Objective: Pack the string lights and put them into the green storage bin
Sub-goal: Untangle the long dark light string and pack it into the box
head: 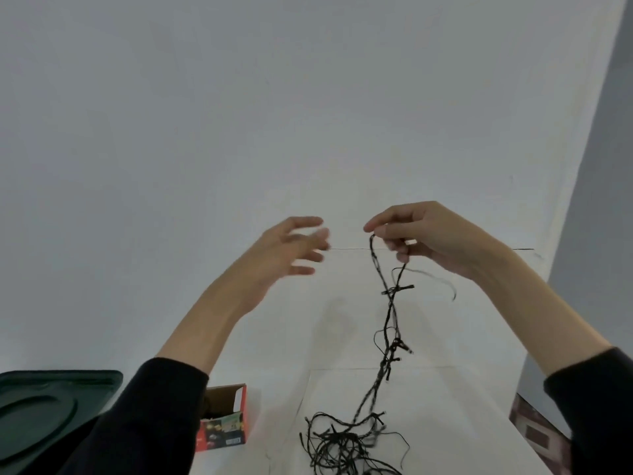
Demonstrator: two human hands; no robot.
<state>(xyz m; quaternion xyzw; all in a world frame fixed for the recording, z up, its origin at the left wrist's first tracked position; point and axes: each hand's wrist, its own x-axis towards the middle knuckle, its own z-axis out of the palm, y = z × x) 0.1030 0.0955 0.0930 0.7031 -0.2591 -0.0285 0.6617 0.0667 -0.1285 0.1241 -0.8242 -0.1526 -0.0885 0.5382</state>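
The black string lights (387, 334) hang as a twisted strand from my right hand (424, 238), which pinches their upper end up in front of the wall. Their lower part lies in a tangled heap (342, 443) on the white table. My left hand (291, 250) is raised to the left of the strand with fingers spread and blurred, touching nothing. The dark green storage bin (44, 416), seen by its lid, sits at the lower left, partly behind my left sleeve.
A small red cardboard box (224, 419) with its flap open stands on the white table (445, 423) between the bin and the heap of lights. A white wall fills the view ahead. The table's right edge runs past patterned flooring (534, 430).
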